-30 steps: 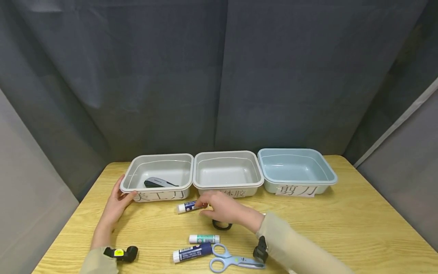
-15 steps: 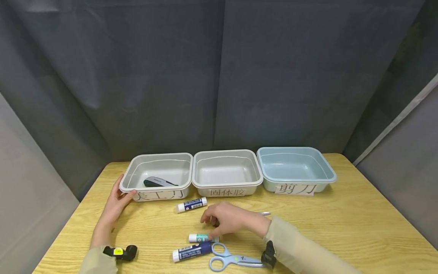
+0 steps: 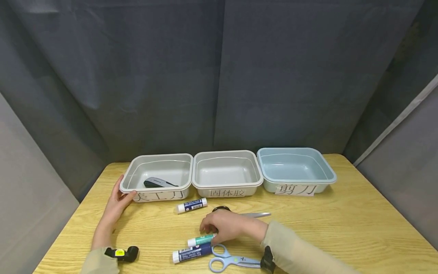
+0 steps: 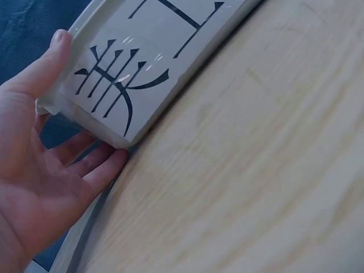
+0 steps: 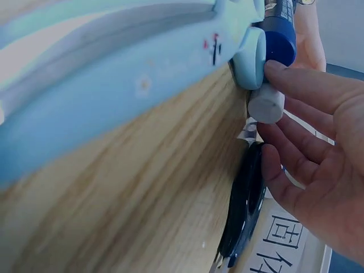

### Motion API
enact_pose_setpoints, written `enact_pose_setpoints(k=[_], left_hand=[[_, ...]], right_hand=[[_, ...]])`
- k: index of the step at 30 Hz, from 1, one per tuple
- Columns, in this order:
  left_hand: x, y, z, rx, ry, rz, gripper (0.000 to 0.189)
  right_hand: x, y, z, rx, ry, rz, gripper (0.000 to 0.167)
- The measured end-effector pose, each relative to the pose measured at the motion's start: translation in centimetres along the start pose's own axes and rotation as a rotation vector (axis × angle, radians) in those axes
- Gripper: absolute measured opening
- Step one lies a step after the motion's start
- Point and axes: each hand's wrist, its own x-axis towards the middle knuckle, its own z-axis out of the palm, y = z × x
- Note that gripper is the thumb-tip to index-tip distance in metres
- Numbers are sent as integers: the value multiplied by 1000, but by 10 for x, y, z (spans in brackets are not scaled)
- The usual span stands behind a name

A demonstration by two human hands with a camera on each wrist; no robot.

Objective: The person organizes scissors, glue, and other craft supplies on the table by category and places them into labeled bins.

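My right hand [image 3: 226, 225] pinches the green-and-white glue stick [image 3: 201, 239] by its right end, between thumb and fingers. In the right wrist view, the stick's white end [image 5: 266, 105] shows between thumb and fingers. A larger blue glue stick [image 3: 192, 252] and light-blue scissors [image 3: 236, 260] lie just in front of it. Black-handled scissors [image 3: 256, 215] lie behind the right hand, which partly hides them. My left hand [image 3: 114, 207] grips the near left corner of the left grey bin [image 3: 161, 155], thumb at the rim and fingers round the side.
A grey utility knife [image 3: 158, 182] lies in the left bin. The middle grey bin [image 3: 226, 186] and a light-blue bin [image 3: 297, 180] continue the row, each with a paper label. Another blue glue stick [image 3: 192, 205] lies before the bins. Dark curtain [image 3: 219, 76] hangs behind the table.
My right hand has moved toward me from the upper blue glue stick to the green one and taken hold of it, turning it slightly. The black-handled scissors have come into view. My left hand stays put.
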Motion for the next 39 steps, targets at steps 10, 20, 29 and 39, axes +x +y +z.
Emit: enact_pose_setpoints(k=[10, 20, 29, 39], left_hand=[[-1, 0, 1, 2, -9, 10, 79], [-2, -3, 1, -18, -6, 36, 76], [-1, -1, 1, -20, -4, 16, 77], [-2, 3, 1, -51, -5, -1, 78]], right_hand=[[-4, 4, -2, 18, 28, 16, 32], [-14, 11, -20, 52, 124, 77, 24], [-28, 25, -39, 42, 261, 68, 23], [-39, 35, -52, 36, 335, 98, 23]])
